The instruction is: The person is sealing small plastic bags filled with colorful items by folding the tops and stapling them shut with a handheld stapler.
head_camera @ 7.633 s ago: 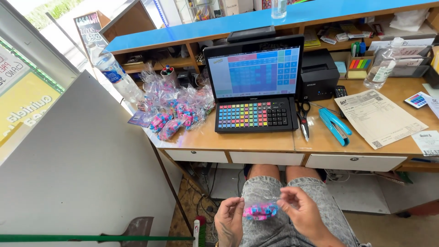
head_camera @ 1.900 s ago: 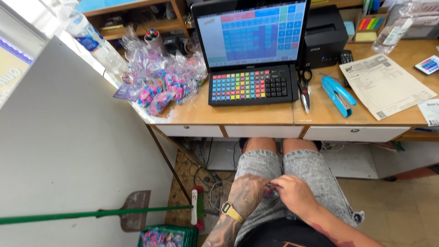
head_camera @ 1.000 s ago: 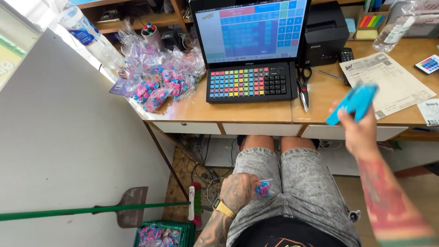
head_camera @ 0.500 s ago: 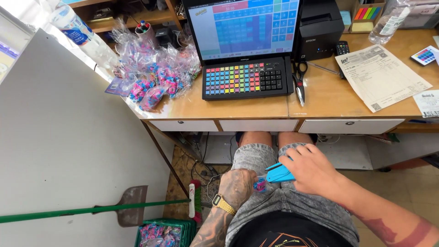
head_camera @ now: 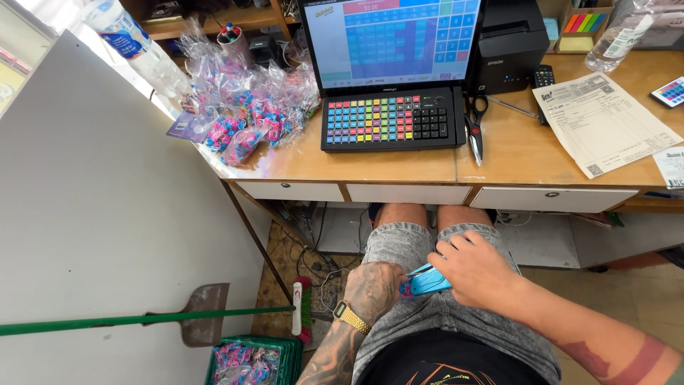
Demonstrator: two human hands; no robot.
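Blue stapler (head_camera: 429, 281) lies near-flat over the lap, gripped from above, its front end closed over a small pink-and-blue candy bag (head_camera: 407, 289) pinched just beside it.

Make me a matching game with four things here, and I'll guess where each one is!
Things:
1. blue plastic stapler
2. black-handled scissors
3. green plastic basket
4. printed white paper sheet

Places:
A. on the floor under the desk
B. on the desk, right of the keyboard
C. in the right hand, over the lap
D. at the desk's right end

Pairs: 1-C, 2-B, 3-A, 4-D
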